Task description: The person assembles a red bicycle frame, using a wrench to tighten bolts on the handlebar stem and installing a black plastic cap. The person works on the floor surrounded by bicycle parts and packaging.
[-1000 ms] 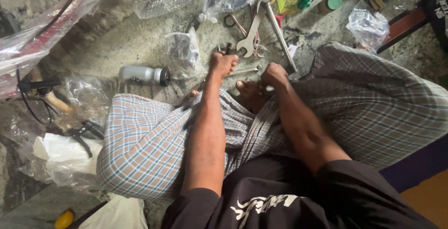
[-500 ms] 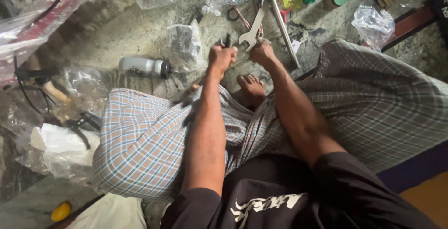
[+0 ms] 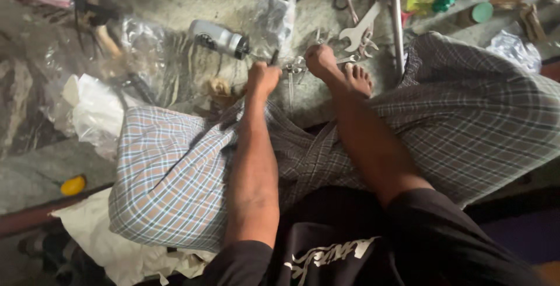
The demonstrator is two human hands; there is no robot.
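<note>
I sit cross-legged in a checked cloth [image 3: 175,169] on a stone floor. My left hand [image 3: 263,79] is closed in a fist around a slim dark tool [image 3: 274,57] whose tip sticks up out of it. My right hand [image 3: 319,61] is curled shut just to the right, knuckles up, beside small shiny metal parts [image 3: 294,67] on the floor. Whether it grips one of them is hidden. My bare foot [image 3: 357,79] lies right next to that hand. A silver open-ended spanner [image 3: 357,30] rests just beyond it.
A grey cylindrical motor-like part [image 3: 220,38] lies far left of the hands. A long metal rod [image 3: 398,23], scissors [image 3: 344,3], crumpled clear plastic bags [image 3: 274,18], white cloth [image 3: 93,111], a yellow object [image 3: 73,185] and green caps [image 3: 483,12] are scattered around.
The camera has shifted, so the hands sit higher in view. My right hand has moved from my foot out to the floor beside the spanner. My left hand stays closed on the dark tool.
</note>
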